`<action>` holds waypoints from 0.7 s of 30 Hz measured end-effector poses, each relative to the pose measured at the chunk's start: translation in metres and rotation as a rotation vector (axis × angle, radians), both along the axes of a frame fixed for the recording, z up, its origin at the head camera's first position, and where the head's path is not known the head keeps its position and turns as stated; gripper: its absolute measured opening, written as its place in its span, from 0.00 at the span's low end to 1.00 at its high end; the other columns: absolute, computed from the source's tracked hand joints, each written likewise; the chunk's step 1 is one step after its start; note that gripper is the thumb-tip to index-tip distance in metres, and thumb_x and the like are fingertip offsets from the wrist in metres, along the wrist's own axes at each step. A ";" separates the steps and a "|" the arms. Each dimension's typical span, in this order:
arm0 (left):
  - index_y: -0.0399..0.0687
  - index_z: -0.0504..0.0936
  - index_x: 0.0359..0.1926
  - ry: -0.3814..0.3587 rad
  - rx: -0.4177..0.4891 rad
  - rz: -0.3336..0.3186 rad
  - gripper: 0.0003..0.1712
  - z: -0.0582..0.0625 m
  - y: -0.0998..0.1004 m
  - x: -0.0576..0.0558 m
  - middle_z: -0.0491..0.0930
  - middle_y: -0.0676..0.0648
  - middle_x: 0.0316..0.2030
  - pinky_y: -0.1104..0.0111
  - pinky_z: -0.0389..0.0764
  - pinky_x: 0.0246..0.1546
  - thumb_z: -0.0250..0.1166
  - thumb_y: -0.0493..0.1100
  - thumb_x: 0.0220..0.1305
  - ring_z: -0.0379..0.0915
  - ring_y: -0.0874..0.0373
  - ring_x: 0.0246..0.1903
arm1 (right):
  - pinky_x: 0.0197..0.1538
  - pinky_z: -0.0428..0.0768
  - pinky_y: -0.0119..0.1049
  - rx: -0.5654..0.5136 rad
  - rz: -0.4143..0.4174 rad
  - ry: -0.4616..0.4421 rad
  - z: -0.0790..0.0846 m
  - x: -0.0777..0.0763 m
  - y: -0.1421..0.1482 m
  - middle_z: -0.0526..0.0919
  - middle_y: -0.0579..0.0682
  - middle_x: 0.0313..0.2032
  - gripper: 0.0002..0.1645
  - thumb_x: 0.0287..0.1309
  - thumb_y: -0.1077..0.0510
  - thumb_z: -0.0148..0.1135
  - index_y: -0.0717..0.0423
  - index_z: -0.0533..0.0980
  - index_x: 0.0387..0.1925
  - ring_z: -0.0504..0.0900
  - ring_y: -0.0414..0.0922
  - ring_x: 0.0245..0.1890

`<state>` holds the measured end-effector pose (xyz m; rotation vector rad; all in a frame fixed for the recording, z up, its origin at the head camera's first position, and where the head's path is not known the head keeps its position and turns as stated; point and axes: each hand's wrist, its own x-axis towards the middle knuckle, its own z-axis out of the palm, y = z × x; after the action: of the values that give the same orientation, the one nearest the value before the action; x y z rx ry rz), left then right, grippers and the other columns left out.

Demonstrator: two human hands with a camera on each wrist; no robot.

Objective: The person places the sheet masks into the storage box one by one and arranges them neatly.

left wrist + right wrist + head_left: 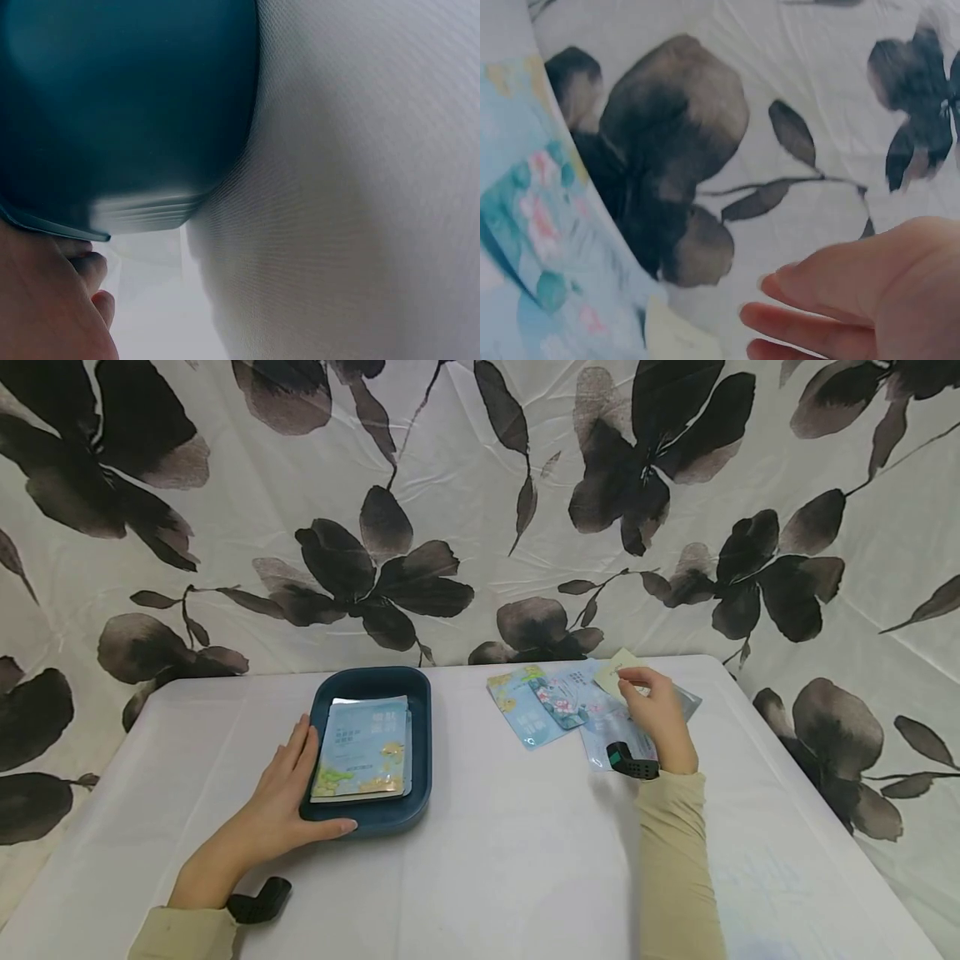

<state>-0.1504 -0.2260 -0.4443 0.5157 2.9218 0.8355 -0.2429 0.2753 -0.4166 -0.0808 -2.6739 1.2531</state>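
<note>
A dark blue tray (423, 760) holds a small stack of light blue sachets (363, 752) with yellow and green flowers printed on them. My left hand (281, 802) lies along the tray's left side, fingers straight, thumb at its front rim; the left wrist view shows the fingers against the tray wall (135, 97). At the back right, my right hand (656, 714) hovers over a spread of sachets with its fingertips near a pale yellow packet (617, 675). In the right wrist view the fingers (810, 319) are loosely extended, apart from that packet, with nothing between them.
A blue sachet with yellow flowers (517, 706) and a pink-flowered one (561, 700) overlap beside other pale blue sachets (600, 743). Behind the white table (495, 860) hangs a flower-printed cloth (480, 610). Black cameras (261, 900) sit at both wrists.
</note>
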 end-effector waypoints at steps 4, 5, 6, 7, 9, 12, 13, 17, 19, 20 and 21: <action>0.37 0.30 0.77 0.000 -0.001 -0.001 0.78 0.000 -0.001 0.000 0.20 0.41 0.77 0.37 0.34 0.70 0.75 0.66 0.47 0.24 0.32 0.74 | 0.68 0.61 0.62 0.076 -0.001 -0.133 -0.012 -0.001 0.010 0.69 0.71 0.64 0.23 0.69 0.62 0.50 0.70 0.72 0.61 0.63 0.66 0.68; 0.37 0.30 0.77 0.000 -0.002 -0.002 0.78 0.000 0.000 0.000 0.20 0.42 0.77 0.37 0.34 0.70 0.75 0.66 0.47 0.23 0.33 0.74 | 0.68 0.60 0.62 0.095 0.005 -0.168 -0.015 -0.001 0.011 0.67 0.72 0.65 0.24 0.68 0.62 0.52 0.70 0.71 0.62 0.61 0.67 0.68; 0.37 0.30 0.77 -0.002 -0.001 -0.002 0.78 0.000 0.000 0.000 0.19 0.42 0.77 0.37 0.33 0.70 0.75 0.66 0.47 0.23 0.33 0.74 | 0.69 0.59 0.62 0.112 0.014 -0.196 -0.019 -0.002 0.013 0.66 0.71 0.66 0.25 0.67 0.62 0.54 0.70 0.71 0.62 0.60 0.67 0.69; 0.38 0.30 0.77 -0.003 -0.002 -0.003 0.78 0.000 0.000 0.000 0.19 0.43 0.77 0.37 0.33 0.70 0.75 0.66 0.47 0.23 0.33 0.74 | 0.69 0.58 0.61 0.127 0.023 -0.224 -0.023 -0.003 0.014 0.65 0.71 0.67 0.26 0.66 0.62 0.56 0.70 0.70 0.62 0.59 0.67 0.69; 0.37 0.30 0.77 -0.005 -0.002 -0.002 0.78 0.001 0.000 0.001 0.19 0.43 0.77 0.36 0.33 0.69 0.75 0.66 0.47 0.23 0.33 0.74 | 0.70 0.55 0.61 0.146 0.034 -0.266 -0.029 -0.004 0.015 0.63 0.71 0.67 0.30 0.62 0.61 0.62 0.71 0.70 0.63 0.57 0.67 0.70; 0.37 0.30 0.77 -0.008 0.000 0.001 0.78 0.002 0.001 0.001 0.19 0.42 0.77 0.35 0.34 0.69 0.75 0.66 0.47 0.23 0.32 0.74 | 0.71 0.54 0.60 0.160 0.033 -0.279 -0.037 -0.006 0.017 0.62 0.71 0.67 0.34 0.57 0.60 0.68 0.71 0.70 0.62 0.57 0.67 0.69; 0.37 0.30 0.77 -0.008 0.001 0.001 0.78 0.002 0.001 0.001 0.20 0.42 0.77 0.35 0.35 0.68 0.75 0.66 0.47 0.23 0.32 0.74 | 0.71 0.54 0.60 0.159 0.027 -0.282 -0.038 -0.007 0.017 0.62 0.71 0.67 0.35 0.56 0.60 0.69 0.71 0.70 0.62 0.56 0.68 0.69; 0.37 0.30 0.77 -0.007 0.003 0.001 0.78 0.003 0.001 0.001 0.21 0.40 0.77 0.35 0.35 0.69 0.75 0.66 0.47 0.23 0.32 0.74 | 0.70 0.52 0.64 0.186 -0.001 -0.306 -0.039 -0.006 0.018 0.61 0.71 0.67 0.38 0.54 0.57 0.72 0.69 0.70 0.64 0.55 0.69 0.69; 0.37 0.31 0.77 -0.005 0.002 0.002 0.78 0.003 0.001 0.001 0.21 0.40 0.77 0.36 0.34 0.69 0.75 0.67 0.47 0.23 0.33 0.74 | 0.68 0.50 0.68 0.215 -0.013 -0.331 -0.036 -0.005 0.018 0.63 0.70 0.66 0.39 0.53 0.54 0.72 0.67 0.70 0.64 0.56 0.69 0.68; 0.37 0.31 0.77 -0.003 0.000 0.002 0.78 0.002 0.001 0.001 0.21 0.40 0.77 0.36 0.34 0.69 0.75 0.67 0.47 0.24 0.33 0.75 | 0.67 0.50 0.70 0.229 -0.019 -0.345 -0.035 -0.004 0.018 0.64 0.70 0.66 0.40 0.53 0.52 0.73 0.65 0.71 0.63 0.57 0.69 0.67; 0.37 0.31 0.77 -0.001 -0.002 0.001 0.78 0.002 0.001 0.001 0.21 0.40 0.77 0.37 0.34 0.70 0.75 0.67 0.47 0.24 0.34 0.75 | 0.65 0.51 0.72 0.244 -0.023 -0.357 -0.034 -0.003 0.018 0.66 0.69 0.65 0.40 0.52 0.51 0.74 0.64 0.72 0.63 0.58 0.69 0.66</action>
<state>-0.1493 -0.2253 -0.4426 0.5130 2.9217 0.8333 -0.2458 0.2932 -0.4510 -0.3283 -3.0965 0.9717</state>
